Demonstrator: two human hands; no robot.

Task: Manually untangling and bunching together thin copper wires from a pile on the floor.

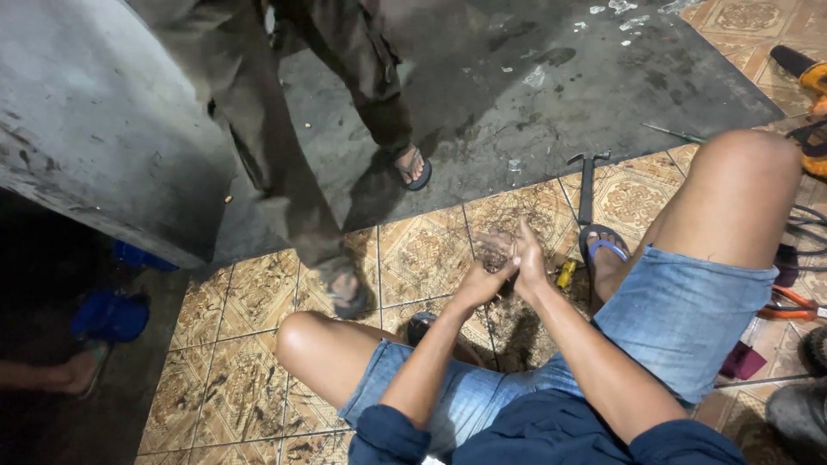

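Observation:
I sit on a patterned tile floor (250,379) with knees apart, in denim shorts. My left hand (479,281) and my right hand (527,258) are pressed together in front of me, the right palm open against the left fist; the hands are blurred, and I cannot tell whether anything is between them. A small yellow object (565,274) lies on the tiles just right of my hands. A hammer (587,182) with a dark handle lies beyond it, beside my sandalled right foot (603,250).
Another person's legs (362,95) in dark trousers and sandals stand close ahead on the grey concrete. A grey slab (95,120) fills the upper left. A screwdriver (676,133), pliers (788,306), an orange power tool (805,77) and cables lie at right. A blue sandal (110,314) is at left.

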